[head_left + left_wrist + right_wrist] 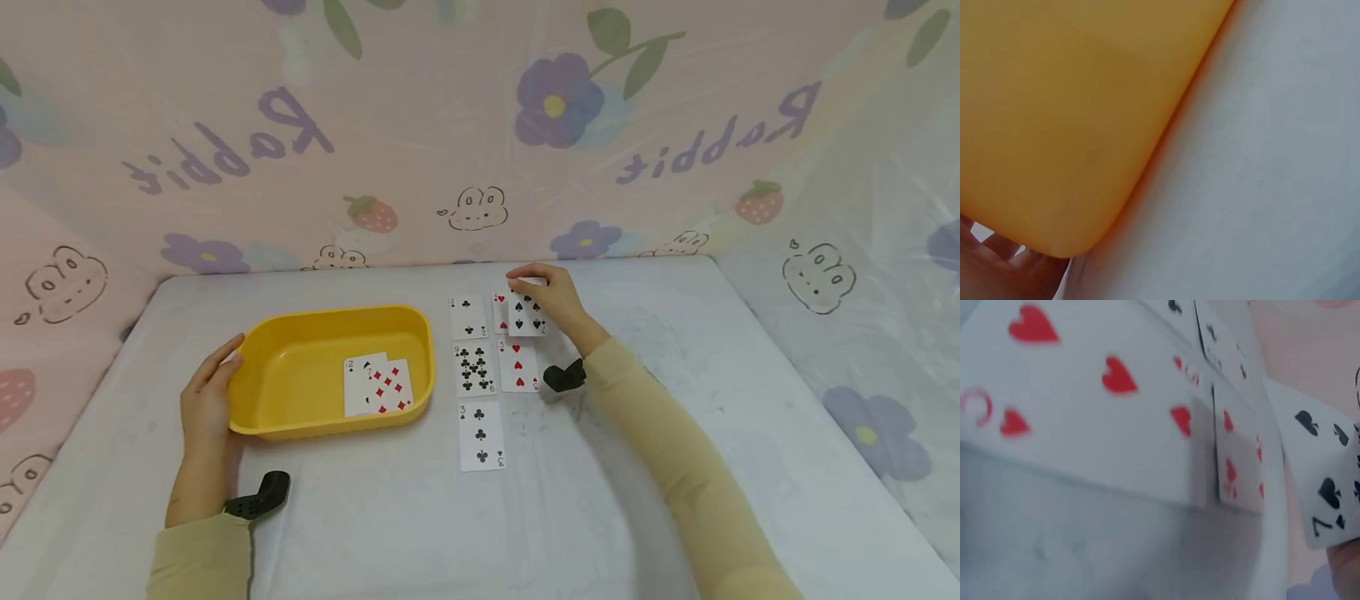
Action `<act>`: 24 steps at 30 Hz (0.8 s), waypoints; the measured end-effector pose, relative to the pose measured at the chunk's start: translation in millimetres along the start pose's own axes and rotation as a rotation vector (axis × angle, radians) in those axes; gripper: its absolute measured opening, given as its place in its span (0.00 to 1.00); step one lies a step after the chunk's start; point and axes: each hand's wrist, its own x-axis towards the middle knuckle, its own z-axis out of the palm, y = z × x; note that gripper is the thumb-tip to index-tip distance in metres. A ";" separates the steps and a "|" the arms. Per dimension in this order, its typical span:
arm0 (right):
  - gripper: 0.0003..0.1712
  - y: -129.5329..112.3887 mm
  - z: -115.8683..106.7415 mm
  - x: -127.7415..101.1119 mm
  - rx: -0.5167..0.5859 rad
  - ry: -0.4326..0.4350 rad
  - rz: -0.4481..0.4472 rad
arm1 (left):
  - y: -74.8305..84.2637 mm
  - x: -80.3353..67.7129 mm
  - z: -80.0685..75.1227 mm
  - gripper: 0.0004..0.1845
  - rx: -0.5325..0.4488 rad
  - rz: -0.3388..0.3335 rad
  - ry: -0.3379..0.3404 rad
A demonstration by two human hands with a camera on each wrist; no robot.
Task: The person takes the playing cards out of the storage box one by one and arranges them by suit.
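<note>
Seven of spades (527, 317), raised near a heart card (500, 313) in the pinching grip of the right hand (558, 298), could drop askew if the pinch loosens, left hand (208, 400) gripping the yellow tray (288, 375).

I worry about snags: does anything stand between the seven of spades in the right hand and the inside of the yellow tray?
The yellow tray has a raised right wall in the way; a black two lies flat between it and the seven of spades.
</note>
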 end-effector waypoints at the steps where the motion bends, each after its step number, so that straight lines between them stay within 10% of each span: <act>1: 0.18 3.3 -1.9 1.5 -0.009 -0.005 0.006 | -0.3 0.3 -0.6 0.21 -0.001 0.000 0.000; 24: 0.17 48.9 -27.3 23.1 -0.270 -0.018 0.186 | -2.7 -0.2 -2.7 0.22 -0.052 0.028 -0.075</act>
